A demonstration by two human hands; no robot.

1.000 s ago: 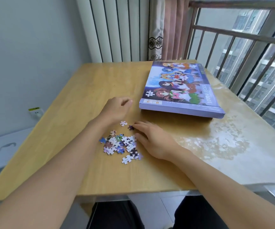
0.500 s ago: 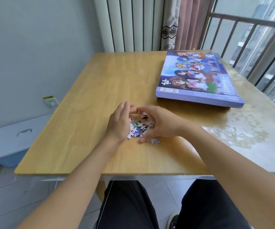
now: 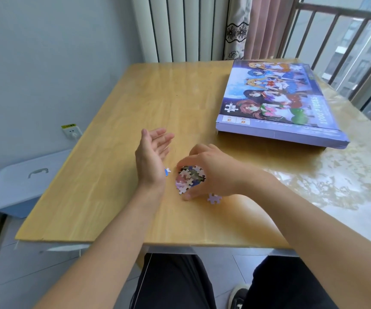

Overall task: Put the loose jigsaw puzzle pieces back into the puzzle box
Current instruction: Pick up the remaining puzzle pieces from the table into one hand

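A small heap of loose puzzle pieces [image 3: 189, 178] lies on the wooden table [image 3: 122, 134] near its front edge. My right hand [image 3: 211, 172] is cupped over the heap, fingers curled around it from the right. My left hand [image 3: 152, 157] stands just left of the heap, palm turned inward, fingers apart and holding nothing. One blue piece [image 3: 167, 171] peeks out beside my left palm, and a pale lilac piece [image 3: 214, 198] lies alone under my right wrist. The closed purple puzzle box [image 3: 278, 101], printed with cartoon figures, lies flat at the back right.
A white radiator and a curtain stand behind the table, and a railing runs along the right. A blue-and-white storage bin [image 3: 21, 181] sits on the floor at the left, under a wall socket [image 3: 71, 131]. My legs are under the table's front edge.
The spread pieces have been pushed together into a tight heap. My left hand has since lifted off and opened, while my right hand stays curled over the pile. The view has shifted left.
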